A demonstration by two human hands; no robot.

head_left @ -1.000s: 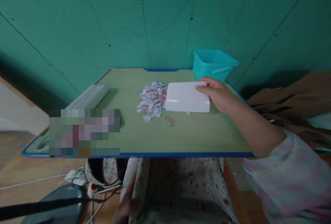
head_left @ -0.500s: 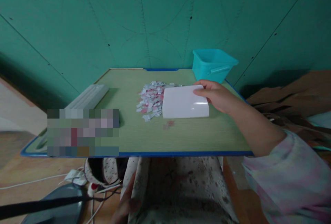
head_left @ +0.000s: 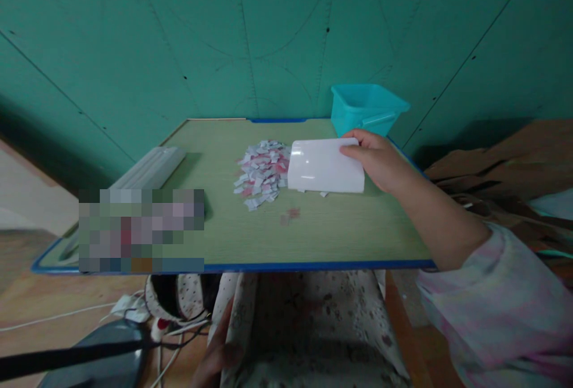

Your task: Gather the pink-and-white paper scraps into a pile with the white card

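Grey-white speckled cloth [head_left: 322, 316] is seen nearest, below the table [head_left: 242, 245]. Left hand [head_left: 219, 355] is seen low at the cloth's left side, dim and blurred; whether anything is gripped there can't be told. Right arm is reached in from the right, with the pastel sleeve [head_left: 501, 310] bunched at the elbow.

Change vs half a second ago: white board [head_left: 324, 164] has been shifted toward the far side and slightly right, its near edge lifted clear of where it was seen. A few paper scraps [head_left: 262, 170] are now exposed along that near edge; the ones seen past the far edge then are now covered. Pose is close to the one a full second ago. Left hand looks unmoved.

Grip: right hand [head_left: 376, 158] is closed on the board's right end, opened only by the board's thickness. Thumb is laid on the top face; the other fingers are mostly hidden behind. Board is extended leftward from the grip, its free end overlapping the right side of the scrap heap. Contact with the table can't be told.

Pinkish and white scraps are heaped mid-table, left of the hand. Reddish mark [head_left: 290, 215] is seen just nearer. Long pale bar [head_left: 152, 164] is laid along the table's left side. Turquoise bin [head_left: 358, 119] is stood at the far right, beyond the hand, before the green wall [head_left: 286, 36].
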